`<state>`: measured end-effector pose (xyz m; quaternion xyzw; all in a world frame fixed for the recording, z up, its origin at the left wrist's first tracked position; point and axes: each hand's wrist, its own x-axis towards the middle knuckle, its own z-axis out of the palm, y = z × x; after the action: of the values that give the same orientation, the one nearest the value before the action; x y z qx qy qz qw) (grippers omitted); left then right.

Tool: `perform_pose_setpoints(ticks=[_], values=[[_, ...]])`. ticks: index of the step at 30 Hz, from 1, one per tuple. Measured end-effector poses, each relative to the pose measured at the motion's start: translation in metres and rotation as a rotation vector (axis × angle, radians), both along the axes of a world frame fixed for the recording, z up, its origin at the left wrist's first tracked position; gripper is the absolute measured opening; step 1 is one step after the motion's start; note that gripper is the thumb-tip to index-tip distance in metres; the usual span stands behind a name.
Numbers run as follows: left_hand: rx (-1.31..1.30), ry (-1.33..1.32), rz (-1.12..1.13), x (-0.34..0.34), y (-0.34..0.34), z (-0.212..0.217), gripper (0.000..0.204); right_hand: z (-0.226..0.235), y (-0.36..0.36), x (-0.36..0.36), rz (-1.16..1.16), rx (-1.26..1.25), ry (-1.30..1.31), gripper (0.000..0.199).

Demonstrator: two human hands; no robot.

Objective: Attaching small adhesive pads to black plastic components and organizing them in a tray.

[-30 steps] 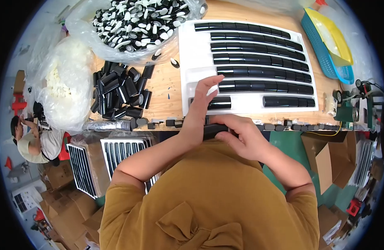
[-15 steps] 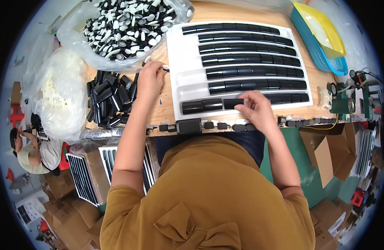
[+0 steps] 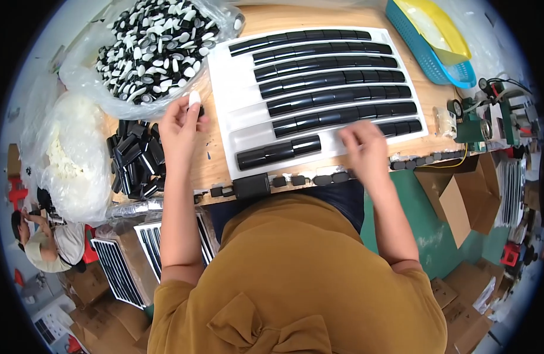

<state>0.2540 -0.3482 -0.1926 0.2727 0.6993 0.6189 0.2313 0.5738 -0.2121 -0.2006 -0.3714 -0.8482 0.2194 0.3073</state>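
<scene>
Raised over the wood between the bag and the tray, my left hand [image 3: 179,131] pinches a small black piece with a white oval pad [image 3: 194,99]. My right hand [image 3: 366,147], fingers curled and smeared by motion, is above the nearest row of the white tray [image 3: 232,112]. Whether it holds anything is hidden. Glossy black cylinders [image 3: 337,94] lie end to end in the tray's rows. In the nearest row, black cylinders [image 3: 278,152] lie left of my right hand and more black cylinders [image 3: 400,128] lie right of it, with a gap between.
A clear plastic bag [image 3: 222,35] of black-and-white pieces stands far left. Beside my left forearm is a heap of loose black cylinders [image 3: 133,156]. A bag of cream-coloured bits [image 3: 71,159] lies further left. A blue basket [image 3: 425,53] and green clamp device [image 3: 475,130] stand right.
My left hand has lifted from beside the tray's left edge with the padded piece. My right hand has come off a cylinder in the nearest row and moved right.
</scene>
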Motion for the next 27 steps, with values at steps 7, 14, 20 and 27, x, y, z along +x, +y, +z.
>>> perform_pose_setpoints(ticks=[7, 14, 20, 27], values=[[0.037, -0.356, -0.291, 0.053, -0.003, 0.008, 0.032, 0.005, 0.027, 0.036, 0.074, 0.106, -0.258, 0.033], [-0.005, -0.341, -0.445, 0.084, 0.002, 0.013, 0.040, -0.001, 0.012, 0.041, 0.056, 0.231, -0.310, 0.036], [0.033, -0.401, -0.517, 0.103, 0.007, 0.022, 0.038, -0.003, -0.005, 0.014, -0.218, 0.222, -0.360, 0.047], [0.080, -0.388, -0.488, 0.105, 0.003, 0.016, 0.031, -0.004, -0.002, 0.019, -0.176, 0.093, -0.295, 0.035]])
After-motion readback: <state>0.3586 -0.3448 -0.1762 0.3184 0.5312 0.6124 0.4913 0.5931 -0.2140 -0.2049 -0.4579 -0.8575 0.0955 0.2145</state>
